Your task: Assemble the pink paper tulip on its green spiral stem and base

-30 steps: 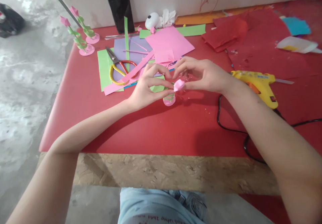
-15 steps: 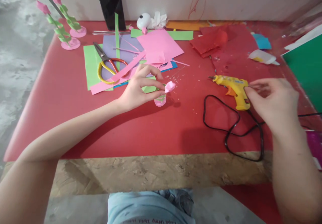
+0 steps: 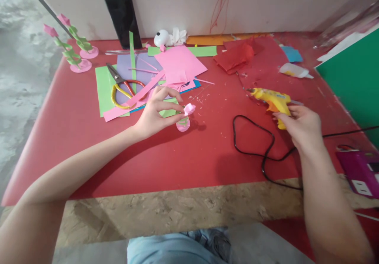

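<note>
My left hand [image 3: 155,112] pinches a small paper flower [image 3: 186,115] with a pink bud, a green stem and a round pink base that rests on the red table [image 3: 177,153]. Over at the right, my right hand [image 3: 299,125] is closed around the handle of a yellow glue gun [image 3: 271,100], which lies on the table with its nozzle pointing left. Its black cord [image 3: 260,145] loops across the table between my two arms.
Pink, green, purple and blue paper sheets [image 3: 177,62] with scissors [image 3: 122,88] lie behind my left hand. Two finished paper flowers [image 3: 75,48] stand at the far left corner. Red paper [image 3: 237,56], a glue bottle [image 3: 293,70], a green board [image 3: 355,78] and a purple box [image 3: 359,171] sit right.
My right hand left the paper flower, moved right and closed on the glue gun's handle. My left hand kept hold of the flower. The camera view shifted right and up.
</note>
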A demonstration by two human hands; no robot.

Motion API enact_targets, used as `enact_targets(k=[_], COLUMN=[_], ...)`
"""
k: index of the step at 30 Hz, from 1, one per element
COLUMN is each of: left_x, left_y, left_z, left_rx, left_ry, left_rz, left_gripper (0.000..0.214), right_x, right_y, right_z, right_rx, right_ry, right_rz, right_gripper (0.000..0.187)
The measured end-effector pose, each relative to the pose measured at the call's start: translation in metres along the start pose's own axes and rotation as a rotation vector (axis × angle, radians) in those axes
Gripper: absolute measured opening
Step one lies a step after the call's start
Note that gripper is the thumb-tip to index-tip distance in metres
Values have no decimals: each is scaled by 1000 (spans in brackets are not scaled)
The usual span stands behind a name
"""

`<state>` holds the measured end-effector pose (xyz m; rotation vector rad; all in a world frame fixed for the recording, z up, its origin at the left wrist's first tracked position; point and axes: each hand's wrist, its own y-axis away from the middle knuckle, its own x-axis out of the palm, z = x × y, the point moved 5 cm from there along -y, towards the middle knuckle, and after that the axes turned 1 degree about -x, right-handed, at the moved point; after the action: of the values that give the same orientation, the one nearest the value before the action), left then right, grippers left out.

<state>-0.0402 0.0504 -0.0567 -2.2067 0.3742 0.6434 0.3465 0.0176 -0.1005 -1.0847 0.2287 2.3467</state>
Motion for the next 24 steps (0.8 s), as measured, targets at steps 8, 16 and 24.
enact_targets(k=[8, 16, 24], left_x=[0, 1, 4], left_y=[0, -1, -2], left_z=[0, -1, -2], left_rx=[-12, -68, -53], left_ry=[-6, 12, 9], left_rz=[-1, 25, 23], left_gripper=[2, 9, 15], right_x=[-5, 8, 32], right_y=[20, 87, 123], right_z=[28, 67, 90], right_rx=[202, 138, -210], right_ry=[-554, -423, 116], right_rz=[39, 392, 196], right_gripper=[32, 49, 59])
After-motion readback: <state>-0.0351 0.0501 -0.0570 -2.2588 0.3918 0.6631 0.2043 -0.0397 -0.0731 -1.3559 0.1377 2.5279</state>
